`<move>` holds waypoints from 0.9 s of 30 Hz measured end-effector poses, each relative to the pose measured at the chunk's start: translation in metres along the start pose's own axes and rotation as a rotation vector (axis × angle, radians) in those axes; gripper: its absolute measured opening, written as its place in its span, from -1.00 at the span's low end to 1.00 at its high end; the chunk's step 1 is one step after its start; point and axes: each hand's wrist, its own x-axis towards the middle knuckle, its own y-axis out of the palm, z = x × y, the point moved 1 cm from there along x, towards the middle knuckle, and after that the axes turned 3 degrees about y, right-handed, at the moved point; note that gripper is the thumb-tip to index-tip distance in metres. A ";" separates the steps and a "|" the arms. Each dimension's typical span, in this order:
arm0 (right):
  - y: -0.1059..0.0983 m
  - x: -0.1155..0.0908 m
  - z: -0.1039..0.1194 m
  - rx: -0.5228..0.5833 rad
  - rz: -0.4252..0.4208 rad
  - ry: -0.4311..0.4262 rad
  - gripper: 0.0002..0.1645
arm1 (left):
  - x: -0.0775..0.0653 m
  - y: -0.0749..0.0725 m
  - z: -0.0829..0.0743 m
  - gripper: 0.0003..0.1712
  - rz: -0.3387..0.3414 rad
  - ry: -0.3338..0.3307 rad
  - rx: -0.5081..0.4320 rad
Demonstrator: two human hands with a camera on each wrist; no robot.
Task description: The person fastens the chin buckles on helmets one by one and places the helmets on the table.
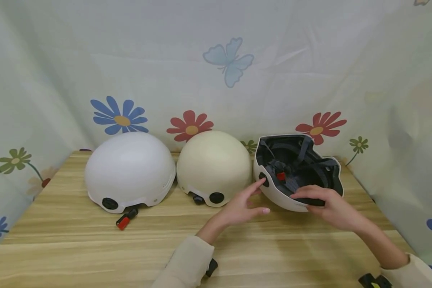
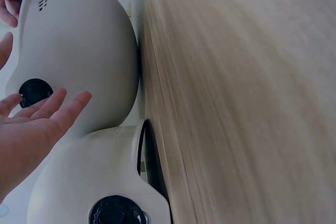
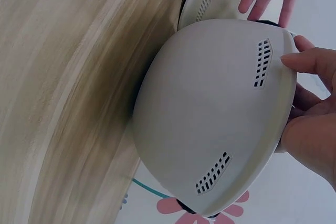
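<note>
An off-white helmet (image 1: 279,197) lies upside down at the right, its black lining and a red buckle (image 1: 281,176) facing up. My right hand (image 1: 334,206) grips its near rim, with fingers over the edge and the thumb outside; the right wrist view shows this grip beside the slotted vents (image 3: 263,62). My left hand (image 1: 237,209) is spread at the helmet's left side, fingertips by the round black disc (image 2: 35,92). Left of it, a cream helmet (image 1: 214,166) sits dome up. A white helmet (image 1: 129,170) stands farther left, also dome up.
The three helmets form a row along the back of a wood-grain table (image 1: 93,256). From the white one a strap with a red and black buckle (image 1: 127,219) hangs onto the tabletop. A flowered curtain (image 1: 273,96) rises behind and at both sides.
</note>
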 end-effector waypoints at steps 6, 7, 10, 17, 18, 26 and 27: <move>-0.004 0.007 0.005 0.012 -0.014 -0.034 -0.44 | 0.003 -0.002 0.001 -0.10 -0.010 0.025 0.026; -0.005 0.008 0.006 0.008 -0.016 -0.044 -0.44 | 0.003 -0.002 0.000 -0.10 -0.010 0.031 0.031; -0.008 0.013 0.009 0.007 -0.019 -0.056 -0.41 | 0.004 -0.003 -0.001 -0.10 -0.006 0.041 0.034; -0.019 0.023 0.016 0.075 -0.067 -0.007 -0.47 | 0.005 -0.006 -0.002 -0.11 -0.002 0.020 0.044; -0.022 0.024 0.016 0.092 -0.076 0.023 -0.50 | 0.006 -0.007 -0.002 -0.11 -0.001 0.009 0.046; -0.040 0.024 0.009 0.250 -0.184 0.383 -0.57 | 0.010 -0.007 -0.006 -0.08 0.019 -0.023 0.075; -0.041 0.023 0.007 0.269 -0.190 0.416 -0.56 | 0.011 -0.006 -0.006 -0.07 0.022 -0.026 0.080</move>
